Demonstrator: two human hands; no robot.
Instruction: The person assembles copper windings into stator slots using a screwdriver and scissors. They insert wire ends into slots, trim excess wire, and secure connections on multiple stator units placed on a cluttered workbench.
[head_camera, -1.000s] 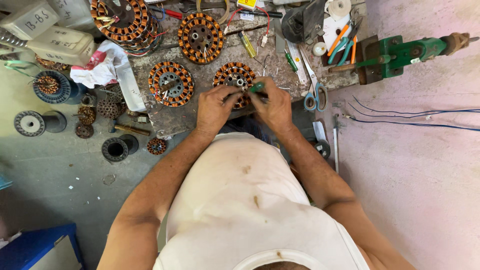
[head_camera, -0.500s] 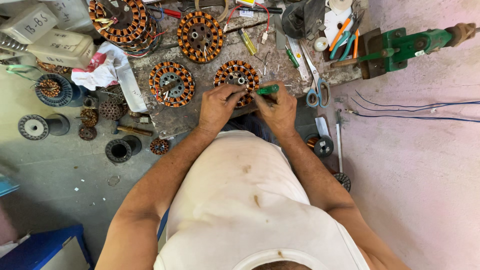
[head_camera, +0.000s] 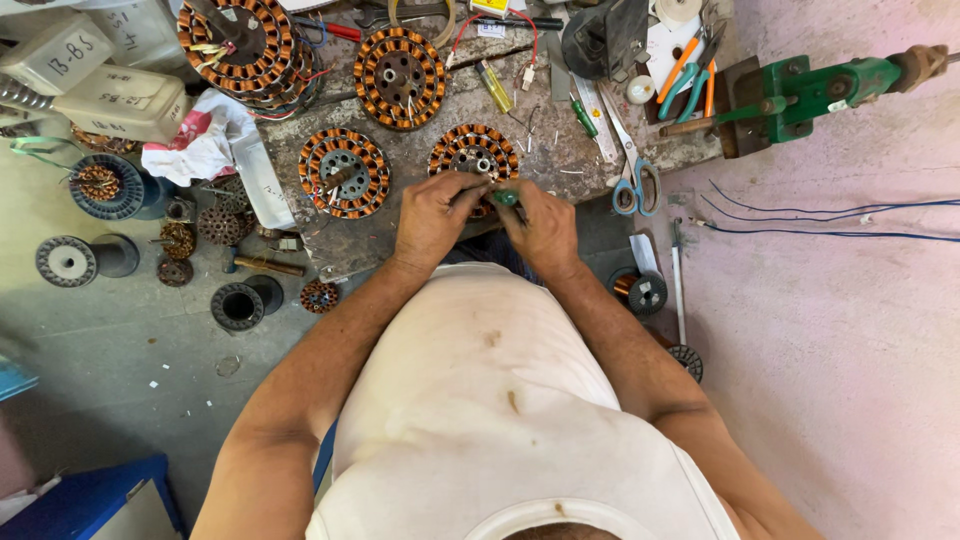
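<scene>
Both hands are in tight over the nearest copper-wound stator (head_camera: 470, 152), which lies flat at the front edge of the stained surface (head_camera: 560, 165), right ahead of the person's chest. The left hand (head_camera: 437, 215) is curled down on the stator's near rim, fingers bent and pressing on the windings. The right hand (head_camera: 543, 225) is closed around a green-handled tool (head_camera: 506, 198); only the green end peeks out between thumb and fingers, its tip is hidden, so where it meets the windings I cannot tell. The two hands nearly touch each other.

Just to the left sits a second stator (head_camera: 343, 172) with a grey hub, and behind it a third stator (head_camera: 401, 64), with a stack of wound stators (head_camera: 243, 42) at the far left corner. To the right lie blue-handled scissors (head_camera: 636, 183) on the surface edge, a green screwdriver (head_camera: 583, 117) and a yellow-handled one (head_camera: 496, 87). A green bench press (head_camera: 810, 88) stands at the far right. Down on the floor, black wire spools (head_camera: 238, 305) and small rotors are scattered left of the person
</scene>
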